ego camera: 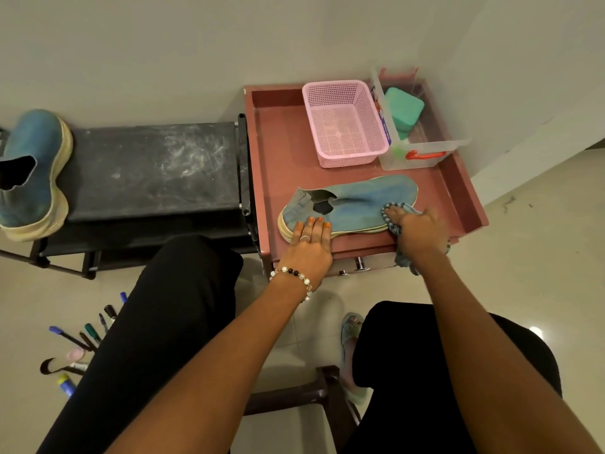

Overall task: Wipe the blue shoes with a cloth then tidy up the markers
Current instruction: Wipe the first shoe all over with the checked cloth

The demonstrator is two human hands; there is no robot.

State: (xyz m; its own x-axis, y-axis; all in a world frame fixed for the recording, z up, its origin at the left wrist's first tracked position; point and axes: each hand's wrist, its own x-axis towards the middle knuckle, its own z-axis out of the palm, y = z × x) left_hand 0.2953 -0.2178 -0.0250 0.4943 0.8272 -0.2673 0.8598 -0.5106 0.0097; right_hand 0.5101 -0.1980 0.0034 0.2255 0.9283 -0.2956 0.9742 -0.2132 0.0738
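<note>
Two hands [311, 239] [414, 229] on unbranded blue shoe [357, 201]

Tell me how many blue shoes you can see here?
2. One blue shoe lies on the pink cabinet top, steadied by the left hand and wiped by the right hand. The other blue shoe sits on the black rack, far left.

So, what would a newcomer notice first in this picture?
Two hands work on a blue shoe on the pink tray: the left hand presses its heel end, the right hand rubs a cloth on its toe end. A second shoe sits on the black rack at left; markers lie on the floor.
</note>
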